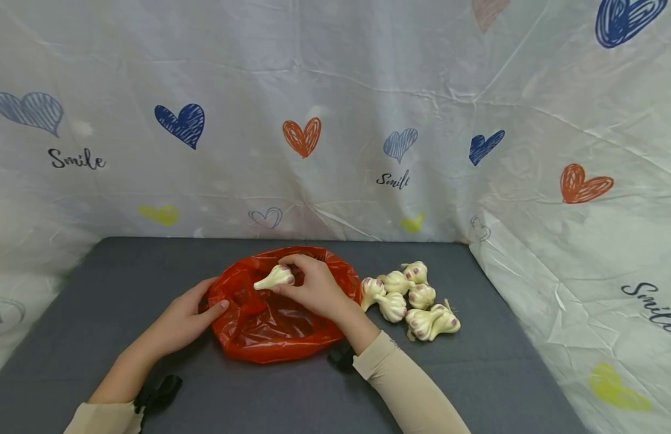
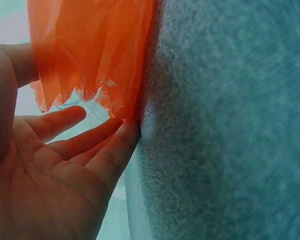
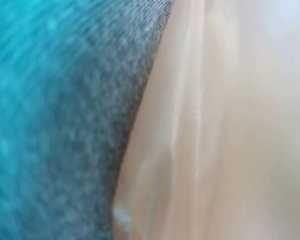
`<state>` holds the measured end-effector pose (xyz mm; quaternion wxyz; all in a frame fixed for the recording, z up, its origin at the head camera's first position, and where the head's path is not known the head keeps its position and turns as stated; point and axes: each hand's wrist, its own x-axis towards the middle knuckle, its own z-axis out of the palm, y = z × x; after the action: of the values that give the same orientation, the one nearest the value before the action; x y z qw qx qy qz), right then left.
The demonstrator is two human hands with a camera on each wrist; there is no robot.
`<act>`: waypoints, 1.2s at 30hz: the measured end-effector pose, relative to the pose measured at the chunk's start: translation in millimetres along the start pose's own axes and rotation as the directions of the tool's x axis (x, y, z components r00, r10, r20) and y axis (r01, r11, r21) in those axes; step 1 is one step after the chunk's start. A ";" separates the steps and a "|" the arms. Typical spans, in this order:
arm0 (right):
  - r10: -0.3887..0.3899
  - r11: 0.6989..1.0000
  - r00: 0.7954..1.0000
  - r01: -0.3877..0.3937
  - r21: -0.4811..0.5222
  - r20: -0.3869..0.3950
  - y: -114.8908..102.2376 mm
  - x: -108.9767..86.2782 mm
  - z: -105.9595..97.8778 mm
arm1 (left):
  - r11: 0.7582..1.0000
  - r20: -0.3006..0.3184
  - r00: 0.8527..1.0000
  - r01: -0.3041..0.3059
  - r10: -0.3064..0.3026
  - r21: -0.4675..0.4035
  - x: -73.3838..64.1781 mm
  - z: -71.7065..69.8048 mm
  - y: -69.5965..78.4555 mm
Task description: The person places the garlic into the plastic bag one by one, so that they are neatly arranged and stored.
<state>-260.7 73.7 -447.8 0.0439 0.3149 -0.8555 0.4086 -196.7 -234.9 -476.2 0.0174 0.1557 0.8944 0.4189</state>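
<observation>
A red plastic bag [image 1: 259, 352] lies spread on the table with its mouth facing up. My right hand [image 1: 316, 286] pinches a garlic bulb [image 1: 276, 277] between thumb and fingers over the bag's mouth, its pale stem pointing left. At the bag's left side, my left hand [image 1: 191, 316] holds the rim, thumb over the edge and fingers outside. In the left wrist view the bag's film [image 2: 90, 45] hangs in front of the thumb, and the other fingers [image 2: 105, 160] extend beneath its crinkled edge. The right wrist view is blurred, showing mostly pale, see-through film [image 3: 190, 125].
Several garlic bulbs [image 1: 392, 306] are heaped on the dark grey table [image 1: 503, 374], right of the bag. Black wrist devices [image 1: 164, 389] sit near both cuffs. A white sheet [image 1: 335, 72] with hearts and "Smile" lettering hangs behind and along the sides.
</observation>
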 end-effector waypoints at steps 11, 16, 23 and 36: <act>0.022 1.000 1.000 -0.022 0.013 0.015 -0.4 1.3 5.1 | 1.000 0.010 1.000 0.002 -0.002 -0.002 0.6 0.5 -0.5; 0.036 0.999 0.999 -0.036 0.008 0.021 0.1 2.1 6.9 | 1.000 0.012 1.000 0.003 -0.003 0.001 0.7 0.2 1.1; 0.035 0.999 0.999 -0.035 0.018 0.031 1.2 4.6 11.4 | 1.000 0.002 1.000 -0.001 0.001 0.009 0.0 0.7 0.7; 0.072 0.997 0.995 -0.074 0.025 0.066 -1.6 6.1 17.4 | 1.000 -0.003 1.000 0.000 0.000 0.001 -1.2 0.2 4.6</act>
<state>-261.5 57.2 -456.2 -0.0032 0.2973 -0.8617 0.4111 -194.2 -232.3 -473.0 0.0161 0.1551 0.8947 0.4185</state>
